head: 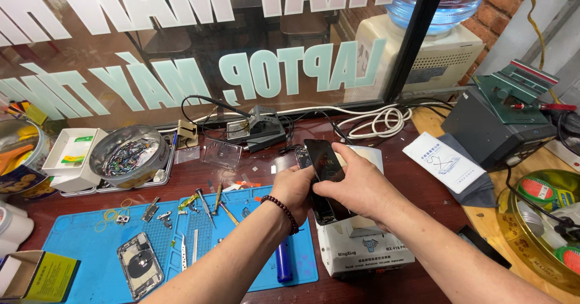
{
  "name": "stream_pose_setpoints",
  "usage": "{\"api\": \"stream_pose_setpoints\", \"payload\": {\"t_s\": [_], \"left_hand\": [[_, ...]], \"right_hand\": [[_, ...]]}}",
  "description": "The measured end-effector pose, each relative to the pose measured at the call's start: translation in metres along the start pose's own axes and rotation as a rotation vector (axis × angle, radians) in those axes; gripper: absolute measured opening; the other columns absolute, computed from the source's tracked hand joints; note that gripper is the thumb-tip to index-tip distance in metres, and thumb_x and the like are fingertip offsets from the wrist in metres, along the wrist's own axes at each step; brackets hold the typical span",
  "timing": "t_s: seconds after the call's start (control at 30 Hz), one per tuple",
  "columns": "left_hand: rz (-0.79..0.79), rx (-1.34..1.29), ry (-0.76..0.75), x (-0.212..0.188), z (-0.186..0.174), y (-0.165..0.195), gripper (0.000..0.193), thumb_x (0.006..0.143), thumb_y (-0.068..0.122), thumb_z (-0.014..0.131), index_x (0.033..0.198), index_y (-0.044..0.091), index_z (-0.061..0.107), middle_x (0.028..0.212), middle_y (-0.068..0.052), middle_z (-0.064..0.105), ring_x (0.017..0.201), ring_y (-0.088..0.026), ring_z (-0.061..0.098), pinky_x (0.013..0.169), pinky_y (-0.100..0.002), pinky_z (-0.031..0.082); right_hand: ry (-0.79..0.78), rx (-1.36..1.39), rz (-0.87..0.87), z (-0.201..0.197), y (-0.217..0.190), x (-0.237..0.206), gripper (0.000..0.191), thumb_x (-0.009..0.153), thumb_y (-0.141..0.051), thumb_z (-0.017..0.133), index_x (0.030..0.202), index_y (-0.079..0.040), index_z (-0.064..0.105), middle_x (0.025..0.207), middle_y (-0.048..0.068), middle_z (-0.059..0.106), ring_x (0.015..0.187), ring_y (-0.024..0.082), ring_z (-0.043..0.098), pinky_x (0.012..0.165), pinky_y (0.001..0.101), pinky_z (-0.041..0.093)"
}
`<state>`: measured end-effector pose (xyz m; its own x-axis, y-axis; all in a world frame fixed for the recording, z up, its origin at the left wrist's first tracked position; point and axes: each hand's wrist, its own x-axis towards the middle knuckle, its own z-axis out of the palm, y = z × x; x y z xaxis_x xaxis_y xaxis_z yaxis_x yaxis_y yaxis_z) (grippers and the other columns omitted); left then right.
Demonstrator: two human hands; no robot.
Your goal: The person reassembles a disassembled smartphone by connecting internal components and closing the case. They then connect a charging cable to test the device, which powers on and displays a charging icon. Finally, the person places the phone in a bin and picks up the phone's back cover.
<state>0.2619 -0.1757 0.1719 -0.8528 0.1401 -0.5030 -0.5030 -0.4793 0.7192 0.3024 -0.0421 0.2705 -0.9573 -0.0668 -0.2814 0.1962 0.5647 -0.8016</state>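
Fingers of both our hands close around a dark phone (324, 162) at the centre of the frame, raised on edge above a small white machine (362, 248) at lower centre. Our left hand (294, 189), with a bead bracelet (281, 212) at its wrist, grips the lower part of the phone from the left; our right hand (356, 189) wraps the right side, thumb laid across the glass, apparently so the two halves can be steadied against each other. A second layer shows behind the top edge (a back shell or frame, we cannot tell which).

The phone sits directly over the machine's flat top, which seems to serve as the work surface, so nothing needs carrying far. At lower left a blue mat (84, 231) keeps small parts from rolling away: on it lie tweezers (183, 252), a screwdriver (204, 202), a rubber band (109, 216) and an opened phone back (140, 265), inner side up. A blue cylinder (284, 266) lies at the mat's right edge, partly under our left forearm.

Farther back on the left, a round tin (130, 156) holds screws and scraps beside white boxes (72, 159). White cables (377, 121) coil by the shop window at upper centre, a water cooler (435, 44) stands behind the glass at upper right, and a dark metal unit (495, 122) sits at the right.
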Motion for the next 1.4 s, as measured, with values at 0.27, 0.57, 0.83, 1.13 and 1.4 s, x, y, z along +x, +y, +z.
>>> {"api": "stream_pose_setpoints", "payload": {"t_s": [0.27,0.57,0.83,1.13,1.4], "left_hand": [[0.064,-0.088,-0.014,-0.016,-0.032,0.007,0.031,0.099,0.032,0.057,0.111,0.006,0.069,0.098,-0.006,0.073,0.084,-0.019,0.067,0.075,-0.037,0.054],[0.075,-0.140,0.089,-0.058,-0.131,0.061,0.034,0.101,0.039,0.054,0.118,0.012,0.068,0.112,-0.003,0.070,0.097,-0.021,0.063,0.084,-0.043,0.053],[0.103,-0.263,0.084,-0.080,-0.324,0.140,0.041,0.105,0.042,0.042,0.122,0.011,0.063,0.110,-0.004,0.072,0.087,-0.021,0.065,0.072,-0.043,0.056],[0.074,-0.254,0.001,-0.142,-0.574,0.254,0.037,0.105,0.041,0.046,0.118,0.011,0.063,0.104,-0.003,0.071,0.087,-0.020,0.067,0.073,-0.044,0.056],[0.076,-0.322,-0.004,-0.178,-0.648,0.299,0.032,0.103,0.033,0.052,0.120,0.009,0.064,0.108,-0.005,0.073,0.087,-0.022,0.068,0.075,-0.046,0.057]], "right_hand": [[-0.065,-0.050,-0.024,0.024,-0.006,0.020,0.097,0.068,-0.025,0.080,0.155,-0.015,0.038,0.107,0.013,0.078,0.095,0.019,0.075,0.082,0.0331,0.058],[-0.046,-0.241,-0.282,0.135,-0.058,0.053,0.100,0.062,-0.029,0.083,0.150,-0.009,0.041,0.128,0.017,0.068,0.116,0.027,0.069,0.097,0.0358,0.054],[-0.061,-0.313,-0.230,0.315,-0.166,0.060,0.101,0.062,-0.031,0.080,0.153,-0.013,0.040,0.122,0.019,0.072,0.110,0.028,0.073,0.094,0.0366,0.057],[-0.001,-0.252,-0.194,0.554,-0.316,0.036,0.095,0.064,-0.027,0.079,0.151,-0.013,0.043,0.120,0.019,0.073,0.109,0.027,0.074,0.092,0.0366,0.058],[-0.003,-0.288,-0.263,0.623,-0.380,0.015,0.098,0.064,-0.027,0.081,0.152,-0.010,0.041,0.121,0.020,0.071,0.110,0.028,0.072,0.094,0.0360,0.056]]}}
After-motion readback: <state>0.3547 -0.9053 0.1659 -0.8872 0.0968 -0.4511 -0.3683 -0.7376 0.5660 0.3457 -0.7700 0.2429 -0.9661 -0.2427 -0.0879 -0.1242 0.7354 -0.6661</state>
